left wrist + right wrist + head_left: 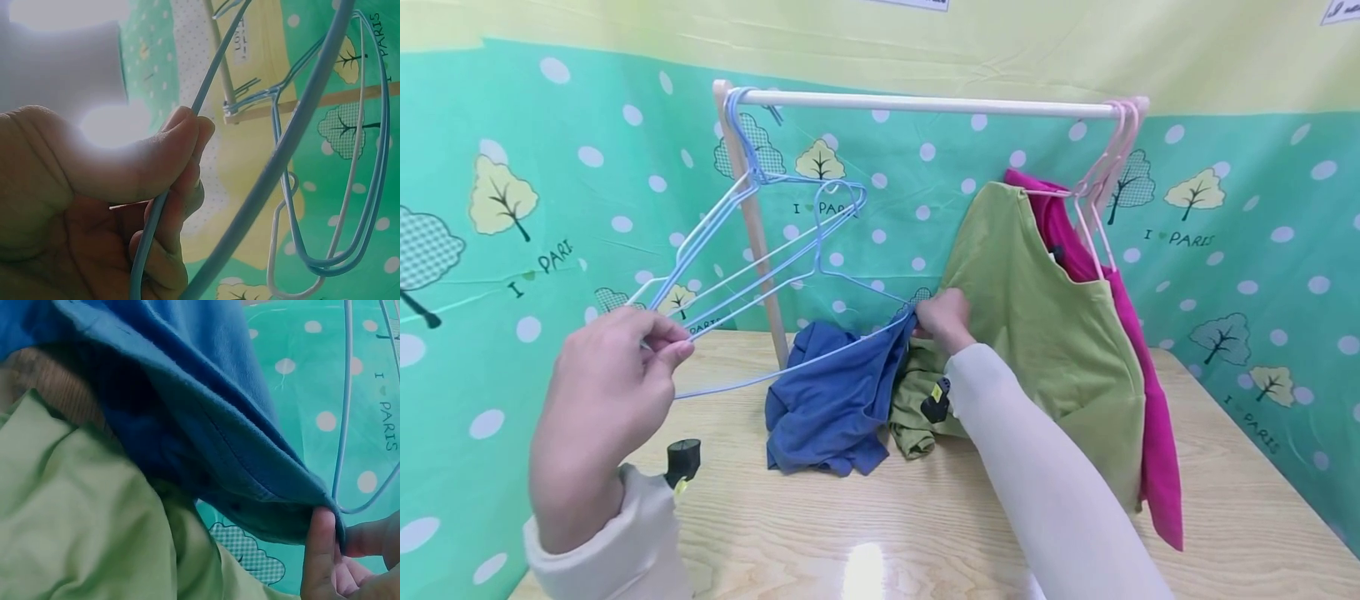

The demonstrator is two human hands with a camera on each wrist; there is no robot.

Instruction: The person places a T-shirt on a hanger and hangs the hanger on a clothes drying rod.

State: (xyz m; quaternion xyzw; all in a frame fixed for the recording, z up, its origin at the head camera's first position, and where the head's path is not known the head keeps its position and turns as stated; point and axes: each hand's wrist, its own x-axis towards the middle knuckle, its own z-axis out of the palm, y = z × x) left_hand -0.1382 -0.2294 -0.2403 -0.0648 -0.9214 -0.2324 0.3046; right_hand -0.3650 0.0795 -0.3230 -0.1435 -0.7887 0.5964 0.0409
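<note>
My left hand pinches one side of a light blue wire hanger between thumb and fingers. In the left wrist view its thin wire runs through that grip. My right hand pinches the edge of a blue garment at the hanger's right end. The right wrist view has the cloth's open edge stretched toward my fingertips, with the hanger's corner touching or just behind it. The garment's lower part lies bunched on the table.
A rack with a white rod stands behind. Several blue and white hangers hang at its left. On pink hangers at the right hang a green top and a magenta garment. Green cloth reaches the wooden table.
</note>
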